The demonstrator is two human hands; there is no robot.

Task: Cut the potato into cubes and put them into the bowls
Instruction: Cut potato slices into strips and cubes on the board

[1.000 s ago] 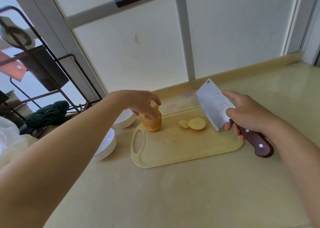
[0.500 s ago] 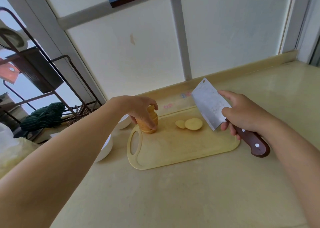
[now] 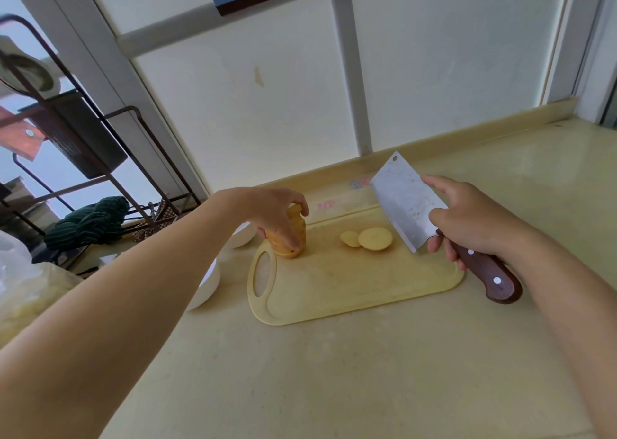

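1. potato [image 3: 291,240]: stands on end at the left end of the cutting board [image 3: 350,291], beside its handle hole. it looks like a stack of rounds pressed together, though the cut lines are faint.
2. left hand [image 3: 272,210]: reaches over the potato from above, with fingers and thumb curled round its sides. judged to be squaring the stack so it can be cut through as one piece.
3. loose slices [image 3: 374,238]: two rounds lying flat mid-board, overlapping, between the potato and the blade. no cubes are visible.
4. cleaver [image 3: 405,201]: blade raised clear of the board and tilted over its right end, touching no food. judged parked out of the way while the other hand arranges the stack.
5. right hand [image 3: 467,225]: wrapped firmly round the wooden handle close to the blade, forefinger stretched along the steel for control.
6. near bowl [image 3: 208,281], far bowl [image 3: 242,235]: white, on the counter [image 3: 334,372] just left of the board, partly hidden by the left arm. contents cannot be told. judged set within short reach for the cubes.
7. progress: early. dicing and filling are not yet done.
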